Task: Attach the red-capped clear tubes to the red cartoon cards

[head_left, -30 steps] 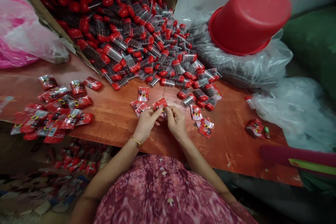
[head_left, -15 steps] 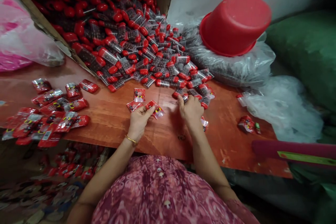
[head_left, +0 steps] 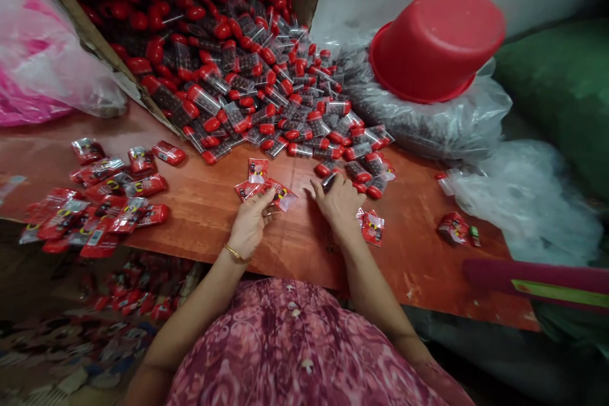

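Two bare hands work at a wooden bench (head_left: 204, 235): the left hand (head_left: 251, 223) holds a red foil sachet (head_left: 283, 195) in a narrow pinch, while the right hand (head_left: 339, 203), grip unclear, sits at the edge of a heap of red-capped clear tubes (head_left: 266, 101). Beyond lies an upturned red basin (head_left: 438, 44).

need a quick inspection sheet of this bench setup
surface: reddish wooden table, scuffed
job's things: red foil sachet under the left hand; clear red-capped tubes spilling from a cardboard box toward the right hand
clutter: more sachets at the table's left, others below it
grippers: left fingers on the sachet, right hand by a tube, grip unclear
cables: nothing seen
surroundings: tilted upturned red plastic basin on a clear bag of dark contents, pink plastic bag, green sack
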The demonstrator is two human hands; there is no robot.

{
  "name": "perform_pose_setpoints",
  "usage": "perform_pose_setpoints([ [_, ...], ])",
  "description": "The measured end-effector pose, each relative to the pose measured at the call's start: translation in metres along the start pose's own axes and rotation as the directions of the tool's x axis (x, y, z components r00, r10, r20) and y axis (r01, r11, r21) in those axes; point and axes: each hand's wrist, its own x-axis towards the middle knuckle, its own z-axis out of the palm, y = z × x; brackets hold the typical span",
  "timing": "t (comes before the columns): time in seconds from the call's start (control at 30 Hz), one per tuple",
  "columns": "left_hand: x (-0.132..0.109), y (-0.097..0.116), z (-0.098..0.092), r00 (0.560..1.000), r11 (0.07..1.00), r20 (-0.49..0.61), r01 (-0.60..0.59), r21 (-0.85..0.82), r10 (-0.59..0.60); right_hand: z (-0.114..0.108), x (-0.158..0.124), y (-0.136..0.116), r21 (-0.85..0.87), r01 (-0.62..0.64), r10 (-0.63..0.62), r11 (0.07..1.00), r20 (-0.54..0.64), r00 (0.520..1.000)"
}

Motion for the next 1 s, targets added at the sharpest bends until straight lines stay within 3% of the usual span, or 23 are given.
perform_pose_setpoints([
  [0.2,0.003,-0.001,-0.004,1.0,1.0,-0.025,0.014,-0.01,-0.015,0.007,-0.022,0.004,0.017,0.153,-0.153,0.988,0.037,0.988],
  [0.33,0.008,0.0,-0.006,1.0,1.0,-0.03,0.006,-0.003,-0.006,0.003,-0.013,0.008,0.05,0.044,-0.04,0.998,-0.078,0.996],
  [0.43,0.008,0.002,-0.005,1.0,1.0,-0.025,-0.007,0.003,0.007,0.006,0.007,0.006,0.047,0.02,-0.017,0.999,-0.061,0.998],
  [0.53,0.005,0.004,-0.006,0.999,1.0,-0.031,-0.027,-0.009,0.027,0.014,0.009,0.005,0.066,0.19,-0.191,0.98,0.008,0.982],
  [0.63,0.006,0.006,-0.01,0.999,0.999,-0.038,-0.04,-0.018,0.039,0.02,-0.01,0.012,0.155,0.461,-0.472,0.874,0.037,0.881],
  [0.7,0.007,0.008,-0.011,0.998,0.999,-0.037,-0.043,-0.019,0.042,0.02,-0.024,0.019,0.208,0.544,-0.56,0.813,0.023,0.828],
  [0.87,0.008,0.007,-0.007,0.999,0.999,-0.008,-0.052,0.009,0.052,0.017,-0.041,0.021,0.203,0.36,-0.358,0.911,-0.047,0.932],
  [1.0,0.005,0.005,-0.007,0.999,0.999,-0.016,-0.038,0.005,0.038,0.018,-0.041,0.013,0.152,0.293,-0.294,0.944,-0.015,0.956],
])
